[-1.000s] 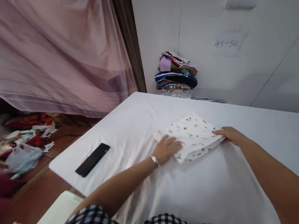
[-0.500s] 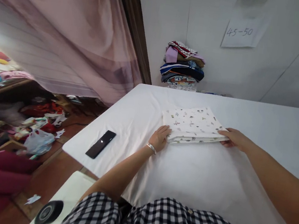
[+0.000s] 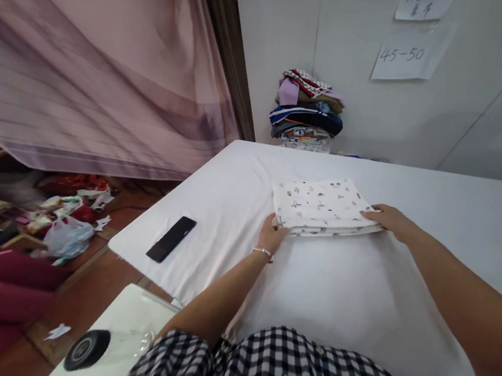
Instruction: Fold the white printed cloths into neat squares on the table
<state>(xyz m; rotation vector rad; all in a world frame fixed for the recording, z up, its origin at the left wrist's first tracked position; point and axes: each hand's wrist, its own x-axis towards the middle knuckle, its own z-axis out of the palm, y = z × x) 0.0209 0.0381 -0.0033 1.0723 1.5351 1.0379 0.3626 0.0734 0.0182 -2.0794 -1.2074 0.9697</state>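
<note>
A white cloth with small green and brown prints lies folded in layers on the white-covered table. My left hand, a bracelet at its wrist, grips the cloth's near left corner with the thumb against the folded edge. At the near right corner, my right hand pinches the layers, thumb on top and fingers underneath. The folded edge between both hands faces me.
Left on the table lies a black phone. Folded clothes are piled against the back wall. A pink curtain hangs at left, above clutter and a plastic bag. A white machine stands by the table's near left corner.
My left hand has turned at the near left corner, its thumb now at the folded edge. The near fold lies flatter and closer to the rest of the cloth. My right hand shifted slightly away from me.
</note>
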